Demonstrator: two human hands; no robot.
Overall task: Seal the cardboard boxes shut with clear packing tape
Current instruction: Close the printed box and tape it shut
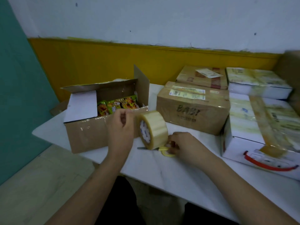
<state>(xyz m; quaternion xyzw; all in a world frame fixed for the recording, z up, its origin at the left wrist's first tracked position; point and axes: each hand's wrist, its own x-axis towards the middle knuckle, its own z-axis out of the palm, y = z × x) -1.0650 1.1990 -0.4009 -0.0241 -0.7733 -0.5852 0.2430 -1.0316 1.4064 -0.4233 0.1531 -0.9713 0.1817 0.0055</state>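
Five boxes crowd the white table point(170, 172), and I place everything by the open cardboard box point(103, 120) at its left end. That box stands with its flaps up, the far flap upright and a white inner flap folded over its left part, and bright snack packets point(118, 105) show inside; glossy tape already runs along its front wall. To its right, well apart, sits a sealed brown carton point(193, 108) printed with dark letters and bearing a label under tape. Behind that one lies a second taped brown carton point(201, 77). Farther right still are two white printed boxes, the nearer one point(259, 135) with a red handle on its front and a broad band of tape over its top, the farther one point(258, 82) behind it. Just in front of the open box's right corner, the left hand point(121, 129) holds the roll of clear packing tape point(153, 129) upright on edge, fingers curled at the roll's side. Right of the roll, the right hand point(181, 146) grips the yellow-handled scissors point(164, 149), which lie on the table with the blade tip poking out leftward under the roll.
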